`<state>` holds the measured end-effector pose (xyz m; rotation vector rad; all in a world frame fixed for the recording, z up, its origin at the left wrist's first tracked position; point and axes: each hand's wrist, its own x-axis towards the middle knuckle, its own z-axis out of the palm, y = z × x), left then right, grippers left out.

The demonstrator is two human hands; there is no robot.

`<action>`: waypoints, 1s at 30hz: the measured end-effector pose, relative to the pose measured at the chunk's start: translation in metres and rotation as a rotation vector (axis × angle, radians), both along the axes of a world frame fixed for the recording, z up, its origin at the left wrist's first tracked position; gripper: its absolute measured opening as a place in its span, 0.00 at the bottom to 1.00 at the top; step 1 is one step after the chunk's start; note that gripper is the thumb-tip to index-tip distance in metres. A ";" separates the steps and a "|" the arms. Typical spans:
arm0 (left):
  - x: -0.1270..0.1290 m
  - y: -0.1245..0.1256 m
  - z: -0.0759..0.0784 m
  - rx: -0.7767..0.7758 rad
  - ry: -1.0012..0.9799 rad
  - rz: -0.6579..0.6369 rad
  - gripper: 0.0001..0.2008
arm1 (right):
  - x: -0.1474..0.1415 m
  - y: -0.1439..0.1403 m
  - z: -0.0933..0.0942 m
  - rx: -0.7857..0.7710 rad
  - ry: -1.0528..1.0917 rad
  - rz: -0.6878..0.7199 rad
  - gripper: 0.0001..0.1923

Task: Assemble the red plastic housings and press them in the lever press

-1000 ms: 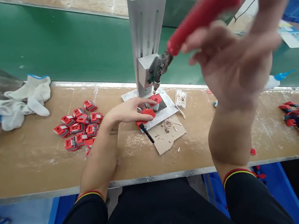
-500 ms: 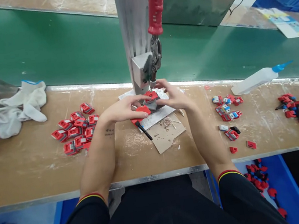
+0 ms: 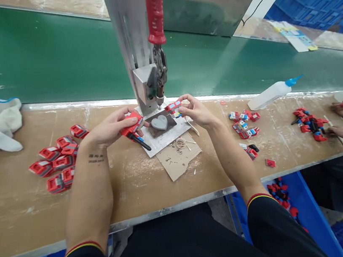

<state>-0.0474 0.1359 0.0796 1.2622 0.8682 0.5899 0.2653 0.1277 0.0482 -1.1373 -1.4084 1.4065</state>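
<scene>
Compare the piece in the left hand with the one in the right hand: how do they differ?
The left piece is nearly all red with a black stick below; the right piece shows red, white and blue. The left piece looks bigger. The left hand holds its piece beside the heart-shaped pad, the right hand above it. Both are pinched in fingers.

left hand (image 3: 107,129) – grips red part (image 3: 132,122) | right hand (image 3: 195,110) – pinches small red-and-blue part (image 3: 173,107) | between them: grey heart-shaped fixture (image 3: 159,123) under press (image 3: 148,76), red lever (image 3: 155,9) upright

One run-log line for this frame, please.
left hand: holds red part | right hand: holds small red piece | heart-shaped fixture: bare under press
</scene>
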 end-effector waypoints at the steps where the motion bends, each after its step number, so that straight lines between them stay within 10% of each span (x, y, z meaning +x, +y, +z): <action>1: 0.001 0.001 -0.001 -0.010 -0.005 0.008 0.22 | 0.005 -0.001 0.000 -0.026 0.013 -0.015 0.33; 5: 0.004 0.002 -0.007 -0.050 -0.034 0.056 0.21 | 0.036 0.011 -0.002 -0.012 -0.072 -0.119 0.26; 12: 0.013 0.005 -0.015 -0.109 -0.193 0.068 0.22 | 0.062 0.105 0.013 0.280 -0.937 -0.248 0.07; 20: 0.026 0.000 -0.014 -0.147 -0.159 0.075 0.13 | 0.041 0.112 0.021 0.406 -1.004 -0.275 0.23; 26: 0.041 0.000 -0.018 -0.118 -0.135 0.139 0.11 | -0.002 0.074 0.101 0.976 -0.490 -0.390 0.22; 30: 0.053 -0.003 -0.022 0.115 0.010 0.195 0.22 | -0.061 0.042 0.163 1.031 -0.404 -0.252 0.28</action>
